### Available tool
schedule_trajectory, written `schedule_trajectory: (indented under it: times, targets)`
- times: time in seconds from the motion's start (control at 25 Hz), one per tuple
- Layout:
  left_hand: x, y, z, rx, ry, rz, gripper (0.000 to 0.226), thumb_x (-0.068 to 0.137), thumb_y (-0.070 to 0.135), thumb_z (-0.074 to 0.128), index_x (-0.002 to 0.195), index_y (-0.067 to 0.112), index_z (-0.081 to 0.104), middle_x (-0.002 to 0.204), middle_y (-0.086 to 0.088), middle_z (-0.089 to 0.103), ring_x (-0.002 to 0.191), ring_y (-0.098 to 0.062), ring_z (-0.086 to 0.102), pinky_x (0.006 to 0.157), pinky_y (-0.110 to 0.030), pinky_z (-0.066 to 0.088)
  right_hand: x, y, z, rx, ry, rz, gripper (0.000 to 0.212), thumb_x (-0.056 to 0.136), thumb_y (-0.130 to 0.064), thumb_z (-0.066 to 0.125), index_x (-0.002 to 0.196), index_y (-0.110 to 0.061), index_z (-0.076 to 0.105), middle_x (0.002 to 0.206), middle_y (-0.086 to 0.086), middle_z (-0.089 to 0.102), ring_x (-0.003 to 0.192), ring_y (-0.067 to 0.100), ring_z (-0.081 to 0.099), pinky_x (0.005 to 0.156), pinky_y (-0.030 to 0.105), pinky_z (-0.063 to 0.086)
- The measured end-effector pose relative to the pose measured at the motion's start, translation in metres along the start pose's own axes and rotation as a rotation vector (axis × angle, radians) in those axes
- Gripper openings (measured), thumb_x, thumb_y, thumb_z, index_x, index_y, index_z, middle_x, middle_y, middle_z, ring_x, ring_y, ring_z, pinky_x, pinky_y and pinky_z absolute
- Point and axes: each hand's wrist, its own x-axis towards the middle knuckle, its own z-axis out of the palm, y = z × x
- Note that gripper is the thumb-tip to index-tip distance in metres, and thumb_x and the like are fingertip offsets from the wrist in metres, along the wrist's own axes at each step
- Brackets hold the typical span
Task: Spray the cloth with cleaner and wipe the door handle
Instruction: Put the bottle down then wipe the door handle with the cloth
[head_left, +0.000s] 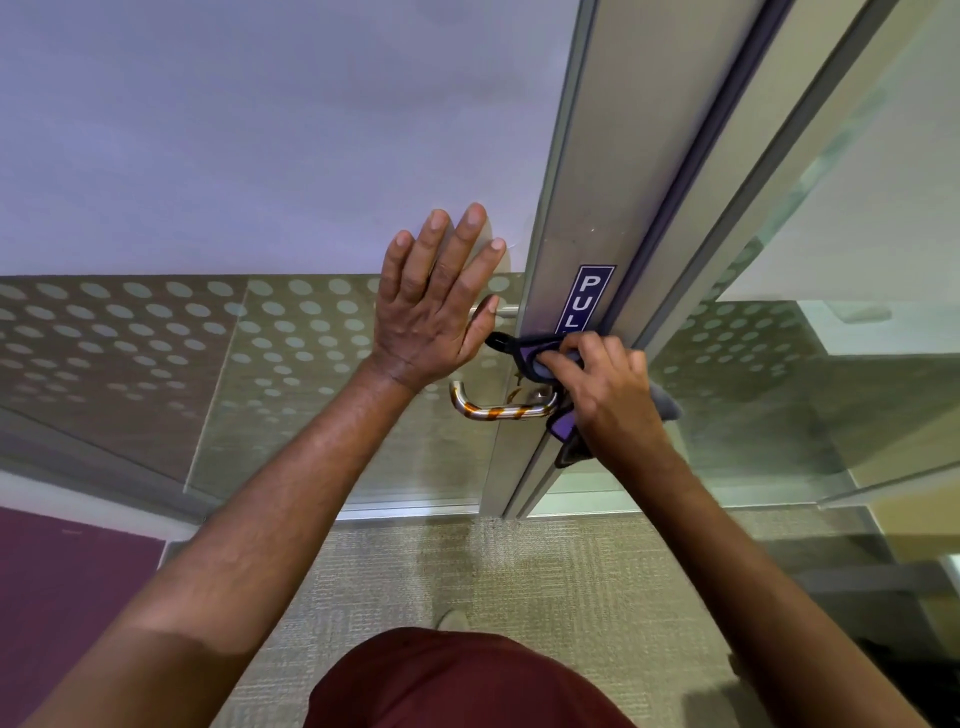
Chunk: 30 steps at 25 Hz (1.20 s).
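Observation:
A steel lever door handle juts left from the aluminium door frame, just below a blue PULL sticker. My right hand is closed on a purple and grey cloth, pressing it against the frame where the handle is mounted. The cloth hangs down past the handle's base. My left hand lies flat with fingers spread on the glass door, just above and left of the handle. No spray bottle is in view.
The glass has a frosted band with dots at handle height. A second glass panel stands to the right of the frame. Beige carpet covers the floor, with a purple patch at the lower left.

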Motion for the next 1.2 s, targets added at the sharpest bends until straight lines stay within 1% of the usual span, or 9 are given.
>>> schedule_trajectory:
  times: [0.16,0.32,0.48,0.6,0.68,0.84,1.0,1.08,1.2]
  targets:
    - [0.001,0.0,-0.002,0.001,-0.011,0.003,0.061,0.105,0.04,0.048,0.16,0.018,0.033,0.177,-0.002,0.003,0.164,-0.023,-0.001,0.133,-0.044,0.002,0.004,-0.019,0.003,0.057,0.003,0.084,0.035,0.097,-0.021,0.046,0.125,-0.024,0.067,0.118,0.004,0.057,0.095,0.026,0.047,0.075,0.038,0.03]
    - [0.001,0.0,-0.001,-0.001,-0.005,-0.006,0.062,0.105,0.041,0.047,0.161,0.018,0.032,0.177,-0.002,0.0,0.164,-0.023,-0.002,0.133,-0.044,0.002,0.005,-0.016,-0.005,-0.002,-0.089,-0.03,0.038,0.087,-0.023,0.066,0.125,-0.023,0.066,0.119,0.003,0.055,0.097,0.024,0.045,0.076,0.038,0.03]
    - [0.001,0.0,-0.002,0.008,-0.005,-0.011,0.061,0.105,0.041,0.048,0.16,0.018,0.034,0.177,-0.002,-0.001,0.164,-0.023,-0.002,0.133,-0.044,0.003,0.015,-0.008,-0.027,0.113,0.182,0.15,0.038,0.094,-0.013,0.051,0.128,-0.021,0.067,0.124,0.009,0.057,0.099,0.028,0.05,0.077,0.037,0.033]
    - [0.001,0.002,0.0,0.01,0.007,-0.01,0.061,0.105,0.041,0.047,0.16,0.018,0.034,0.177,-0.002,0.0,0.164,-0.023,-0.002,0.133,-0.044,0.003,0.032,-0.006,-0.031,0.123,0.374,0.257,0.038,0.095,-0.008,0.053,0.13,-0.021,0.063,0.127,0.007,0.051,0.101,0.027,0.046,0.079,0.034,0.029]
    - [0.0,0.001,0.0,0.019,0.017,-0.003,0.064,0.104,0.041,0.049,0.161,0.018,0.032,0.177,-0.002,0.002,0.164,-0.023,0.0,0.133,-0.044,0.004,0.028,-0.012,-0.022,0.109,0.305,0.161,0.037,0.096,-0.015,0.052,0.13,-0.019,0.066,0.126,0.008,0.056,0.099,0.028,0.046,0.078,0.037,0.03]
    - [0.0,0.0,0.001,0.024,0.031,0.005,0.067,0.103,0.041,0.05,0.163,0.018,0.03,0.177,-0.003,0.004,0.164,-0.024,0.002,0.133,-0.044,0.005,-0.002,-0.014,0.0,0.043,-0.011,-0.016,0.039,0.092,-0.015,0.055,0.129,-0.021,0.068,0.126,0.006,0.063,0.099,0.029,0.054,0.078,0.039,0.035]
    - [0.0,0.0,0.002,0.029,0.031,0.016,0.07,0.103,0.041,0.051,0.165,0.018,0.026,0.177,-0.003,0.003,0.164,-0.024,0.001,0.133,-0.044,0.005,0.003,-0.011,-0.001,0.15,-0.072,0.079,0.058,0.074,-0.002,0.079,0.129,-0.018,0.068,0.123,0.008,0.059,0.097,0.03,0.053,0.076,0.04,0.045]
    - [-0.001,0.0,0.002,0.033,0.027,0.015,0.067,0.103,0.041,0.051,0.163,0.019,0.03,0.177,-0.003,0.002,0.164,-0.024,0.0,0.133,-0.044,0.004,-0.001,-0.011,-0.002,0.319,-0.113,0.174,0.055,0.08,0.008,0.072,0.132,-0.013,0.069,0.122,0.013,0.058,0.099,0.032,0.057,0.083,0.04,0.054]
    - [-0.001,0.0,0.002,0.034,0.032,0.003,0.063,0.103,0.041,0.051,0.159,0.018,0.034,0.177,-0.003,0.004,0.164,-0.024,0.002,0.133,-0.044,0.005,-0.013,-0.009,-0.002,0.76,-0.192,0.326,0.049,0.094,0.013,0.052,0.136,-0.009,0.066,0.115,0.007,0.051,0.104,0.023,0.058,0.098,0.009,0.042]
